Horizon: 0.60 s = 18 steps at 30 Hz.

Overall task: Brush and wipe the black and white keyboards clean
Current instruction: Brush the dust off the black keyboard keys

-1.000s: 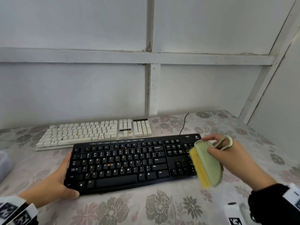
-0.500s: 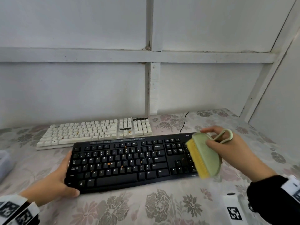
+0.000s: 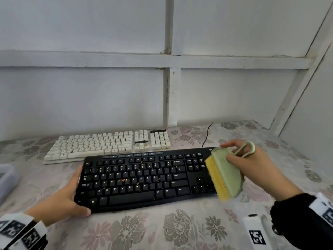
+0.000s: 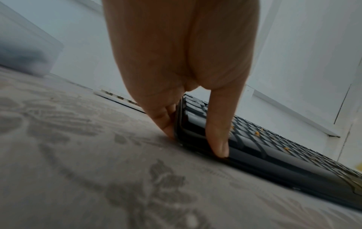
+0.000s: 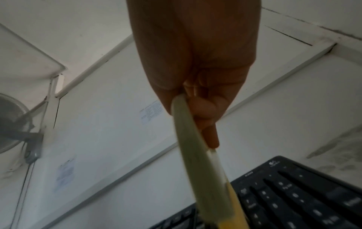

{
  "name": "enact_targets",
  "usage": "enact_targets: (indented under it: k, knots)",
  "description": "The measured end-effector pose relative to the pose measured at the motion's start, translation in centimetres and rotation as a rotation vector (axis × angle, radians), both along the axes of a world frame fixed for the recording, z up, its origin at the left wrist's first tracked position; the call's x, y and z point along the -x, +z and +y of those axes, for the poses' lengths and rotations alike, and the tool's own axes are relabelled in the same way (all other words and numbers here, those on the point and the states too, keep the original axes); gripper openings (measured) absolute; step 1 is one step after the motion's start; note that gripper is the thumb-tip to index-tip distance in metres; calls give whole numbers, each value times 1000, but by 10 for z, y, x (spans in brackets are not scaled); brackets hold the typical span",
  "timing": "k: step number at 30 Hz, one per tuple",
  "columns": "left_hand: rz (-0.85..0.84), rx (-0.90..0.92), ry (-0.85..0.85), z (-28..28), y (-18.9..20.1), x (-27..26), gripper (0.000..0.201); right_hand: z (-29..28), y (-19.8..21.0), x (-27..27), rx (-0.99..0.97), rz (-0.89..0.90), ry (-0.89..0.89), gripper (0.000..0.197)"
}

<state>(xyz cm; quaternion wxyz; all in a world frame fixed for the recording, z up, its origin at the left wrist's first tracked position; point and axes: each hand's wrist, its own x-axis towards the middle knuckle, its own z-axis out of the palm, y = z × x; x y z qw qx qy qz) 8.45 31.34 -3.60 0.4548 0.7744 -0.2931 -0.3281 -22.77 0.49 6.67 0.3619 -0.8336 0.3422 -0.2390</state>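
Note:
A black keyboard (image 3: 144,179) lies on the flowered tablecloth with small orange crumbs among its keys. Behind it sits a white keyboard (image 3: 108,145), also dotted with crumbs. My left hand (image 3: 68,201) holds the black keyboard's left end, thumb along the front edge and fingers against the side; the left wrist view shows the thumb (image 4: 217,136) on the black keyboard (image 4: 274,148). My right hand (image 3: 252,163) grips a pale green brush (image 3: 227,175) with yellow bristles, held over the keyboard's right end with the bristles facing left. In the right wrist view the brush (image 5: 197,162) is blurred above the black keyboard (image 5: 293,198).
A translucent plastic box (image 3: 7,179) stands at the left edge of the table. A black cable (image 3: 207,136) runs from the black keyboard toward the white panelled wall. A white tagged object (image 3: 255,231) lies near my right wrist.
My right hand has carried the brush a little left and away from me over the keyboard's right end. The left hand and both keyboards have stayed put.

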Motion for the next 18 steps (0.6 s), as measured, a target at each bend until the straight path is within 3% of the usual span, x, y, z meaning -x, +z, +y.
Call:
enact_targets:
  k: [3, 6, 11, 16, 18]
  knots:
    - [13, -6, 3, 1, 0, 1, 134, -5, 3, -12, -30, -144, -21, 28]
    - [23, -16, -18, 3, 0, 0, 150, -2, -7, -15, -1, -83, -22, 27]
    - [4, -45, -28, 2, 1, 0, 142, 5, -9, 1, -31, 99, 36, 25]
    - [29, -5, -7, 0, 2, 2, 140, -5, 0, -9, -9, -62, -36, 27]
    - [42, -3, -10, -1, 2, 3, 141, -2, -5, -10, -8, -35, -34, 26]
